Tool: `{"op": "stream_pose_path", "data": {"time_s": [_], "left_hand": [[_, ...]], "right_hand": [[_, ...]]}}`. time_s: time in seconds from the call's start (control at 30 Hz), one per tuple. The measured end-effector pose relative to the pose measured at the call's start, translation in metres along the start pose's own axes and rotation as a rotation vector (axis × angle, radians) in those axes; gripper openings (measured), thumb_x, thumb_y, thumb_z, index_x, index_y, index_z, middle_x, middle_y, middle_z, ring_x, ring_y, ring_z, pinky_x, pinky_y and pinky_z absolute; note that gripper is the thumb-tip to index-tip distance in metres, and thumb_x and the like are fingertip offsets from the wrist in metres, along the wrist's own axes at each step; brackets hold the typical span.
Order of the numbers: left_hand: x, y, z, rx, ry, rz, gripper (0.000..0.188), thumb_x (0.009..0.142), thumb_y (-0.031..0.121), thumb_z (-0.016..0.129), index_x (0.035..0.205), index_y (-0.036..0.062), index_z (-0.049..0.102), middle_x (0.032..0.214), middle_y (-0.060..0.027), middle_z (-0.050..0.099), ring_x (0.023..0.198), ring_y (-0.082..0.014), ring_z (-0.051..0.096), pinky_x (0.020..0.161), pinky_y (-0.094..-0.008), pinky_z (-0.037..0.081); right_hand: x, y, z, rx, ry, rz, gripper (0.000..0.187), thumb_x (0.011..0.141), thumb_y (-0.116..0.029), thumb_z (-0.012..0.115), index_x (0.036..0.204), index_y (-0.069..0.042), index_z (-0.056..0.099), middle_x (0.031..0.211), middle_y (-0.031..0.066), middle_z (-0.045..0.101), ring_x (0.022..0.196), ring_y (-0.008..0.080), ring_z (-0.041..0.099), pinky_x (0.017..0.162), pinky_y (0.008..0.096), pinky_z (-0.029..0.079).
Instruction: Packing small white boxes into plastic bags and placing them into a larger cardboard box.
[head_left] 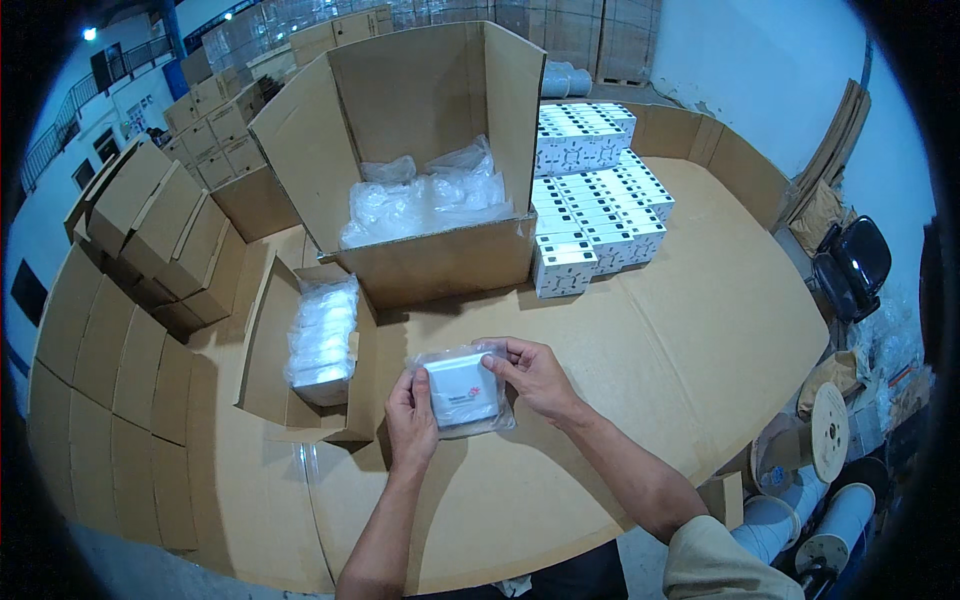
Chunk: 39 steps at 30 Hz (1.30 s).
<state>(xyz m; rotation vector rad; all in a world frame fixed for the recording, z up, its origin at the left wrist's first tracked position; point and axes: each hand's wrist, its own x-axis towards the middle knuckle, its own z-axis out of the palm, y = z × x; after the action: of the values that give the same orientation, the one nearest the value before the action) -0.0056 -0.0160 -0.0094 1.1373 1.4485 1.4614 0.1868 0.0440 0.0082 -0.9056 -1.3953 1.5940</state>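
Note:
Between my two hands is a flat, square white box in a clear plastic bag [463, 391], held above the cardboard-covered table. My left hand [410, 415] grips its left edge with the thumb on top. At the upper right corner, my right hand [535, 377] pinches the bag, thumb over the front. Just left of my hands lies an open cardboard carton [262, 345] with a row of similar bagged white packets [323, 335] standing in it. Behind it, a large open cardboard box [440, 265] contains a heap of clear plastic bags [430, 200].
Stacks of small white patterned boxes [600, 215] stand at the back right. Brown cartons [110, 410] are piled along the left side. A low cardboard wall [720, 150] borders the far right table edge. Cable spools [828, 435] and a black chair [853, 265] stand beyond the table's right side.

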Motion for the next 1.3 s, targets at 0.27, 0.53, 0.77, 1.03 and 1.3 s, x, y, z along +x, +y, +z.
{"op": "stream_pose_path", "data": {"time_s": [0.27,0.53,0.77,1.03,1.3], "left_hand": [[-0.005,0.012,0.004,0.052,0.037,0.019,0.047,0.111,0.037,0.045,0.116,-0.0033,0.069,0.096,-0.0069,0.069,0.091,-0.014,0.061,0.084,-0.0317,0.05],[-0.006,0.025,-0.001,-0.036,-0.033,0.08,0.046,0.112,0.037,0.044,0.123,-0.0003,0.069,0.111,-0.0076,0.071,0.106,-0.0152,0.062,0.097,-0.0312,0.047],[-0.003,0.022,-0.005,-0.049,-0.056,0.176,0.044,0.11,0.036,0.048,0.131,0.0014,0.064,0.122,-0.0098,0.069,0.113,-0.0169,0.062,0.1,-0.0328,0.049],[-0.007,0.032,0.001,-0.171,-0.19,-0.005,0.055,0.094,0.015,0.076,0.142,0.0032,0.052,0.123,-0.0106,0.065,0.112,-0.0169,0.063,0.093,-0.0294,0.053],[-0.003,0.024,-0.005,-0.172,-0.26,-0.012,0.026,0.093,0.005,0.074,0.119,0.0001,0.069,0.114,-0.0078,0.071,0.106,-0.0171,0.066,0.093,-0.0316,0.052]], "right_hand": [[-0.002,-0.007,0.0,-0.051,0.059,-0.043,0.03,0.105,-0.022,0.061,0.118,0.001,0.074,0.105,0.0073,0.076,0.095,0.0111,0.066,0.086,0.0296,0.054],[-0.005,-0.014,-0.003,0.007,0.053,-0.117,0.03,0.105,-0.02,0.06,0.121,0.002,0.072,0.109,0.0095,0.076,0.1,0.0129,0.067,0.091,0.0306,0.055],[-0.006,-0.024,-0.003,0.006,-0.008,-0.213,0.031,0.102,-0.018,0.064,0.127,0.002,0.069,0.12,0.0097,0.073,0.107,0.0164,0.066,0.094,0.0313,0.054],[-0.01,-0.027,-0.007,-0.108,-0.094,-0.028,0.047,0.092,-0.014,0.077,0.135,-0.002,0.063,0.12,0.0069,0.071,0.103,0.0148,0.066,0.087,0.0301,0.056],[-0.008,-0.024,-0.016,-0.195,-0.156,-0.1,0.027,0.092,-0.011,0.076,0.117,-0.004,0.075,0.113,0.0065,0.074,0.102,0.0148,0.067,0.091,0.0321,0.055]]}}
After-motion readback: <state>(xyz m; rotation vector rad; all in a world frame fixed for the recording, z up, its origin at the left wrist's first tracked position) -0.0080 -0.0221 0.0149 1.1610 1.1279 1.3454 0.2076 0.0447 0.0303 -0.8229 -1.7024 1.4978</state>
